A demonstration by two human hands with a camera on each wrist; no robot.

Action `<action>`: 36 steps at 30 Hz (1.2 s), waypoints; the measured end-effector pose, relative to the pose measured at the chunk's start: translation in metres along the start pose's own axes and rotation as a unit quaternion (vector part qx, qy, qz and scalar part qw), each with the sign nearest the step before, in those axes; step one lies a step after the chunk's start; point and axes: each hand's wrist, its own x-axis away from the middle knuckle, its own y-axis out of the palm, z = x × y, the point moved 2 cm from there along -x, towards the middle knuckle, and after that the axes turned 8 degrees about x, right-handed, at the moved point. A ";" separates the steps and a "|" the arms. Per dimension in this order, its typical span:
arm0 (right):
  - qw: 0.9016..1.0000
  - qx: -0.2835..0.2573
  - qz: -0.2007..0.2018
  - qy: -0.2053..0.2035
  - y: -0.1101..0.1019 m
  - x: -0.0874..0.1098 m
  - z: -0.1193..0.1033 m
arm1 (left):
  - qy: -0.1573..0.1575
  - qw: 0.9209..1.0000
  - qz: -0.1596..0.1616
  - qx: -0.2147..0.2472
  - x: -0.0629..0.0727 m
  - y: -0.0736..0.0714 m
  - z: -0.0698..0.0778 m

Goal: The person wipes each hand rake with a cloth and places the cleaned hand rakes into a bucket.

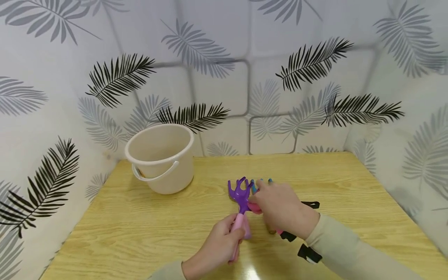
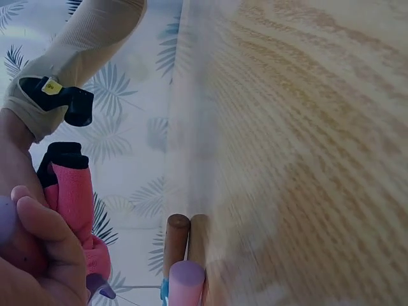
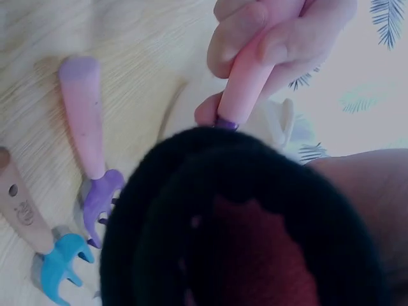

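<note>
My left hand (image 1: pixel 218 239) grips the pink handle of a purple-headed hand rake (image 1: pixel 241 196), its tines pointing up and away. Beside the rake head, my right hand (image 1: pixel 280 204) holds a pair of pink gloves (image 2: pixel 73 197) with black cuffs, bunched together. Part of the pink cloth touches or nearly touches the neck of the rake; the right hand hides the exact contact. A second purple rake with a pink handle (image 3: pixel 83 121) lies on the table under the hands. Next to it lies a blue rake (image 3: pixel 60 261) with a wooden handle.
A cream bucket (image 1: pixel 171 175) with its handle lowered stands at the back left of the wooden table (image 1: pixel 140 233). Behind the table rises a wall (image 1: pixel 217 93) with a leaf pattern. A small black device (image 1: pixel 309 253) sits at the right wrist.
</note>
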 end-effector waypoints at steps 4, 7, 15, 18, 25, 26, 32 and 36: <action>1.000 -0.011 0.013 -0.005 0.000 -0.002 0.005 | 0.013 1.000 0.013 -0.003 -0.002 0.000 0.001; 0.999 -0.044 0.029 -0.002 -0.005 -0.004 0.006 | 0.026 0.999 0.021 -0.003 -0.003 0.000 0.004; 0.993 -0.080 0.083 -0.028 -0.014 -0.005 -0.005 | 0.010 1.000 0.016 0.004 -0.001 -0.001 0.003; 0.994 -0.070 0.075 -0.025 -0.011 -0.005 -0.004 | 0.011 1.000 0.023 0.001 -0.001 -0.001 0.002; 0.999 -0.034 0.028 0.001 0.000 -0.004 0.005 | 0.010 1.000 0.028 0.003 0.002 0.000 0.003; 0.999 -0.035 0.028 0.002 0.000 -0.004 0.005 | 0.010 1.000 0.029 0.003 0.002 0.000 0.003; 0.998 -0.037 0.055 -0.010 -0.009 -0.002 -0.003 | 0.008 1.000 0.014 0.011 0.001 0.002 0.001; 0.996 -0.051 0.079 -0.003 -0.009 -0.001 -0.006 | 0.009 1.000 0.017 0.007 0.000 0.002 0.001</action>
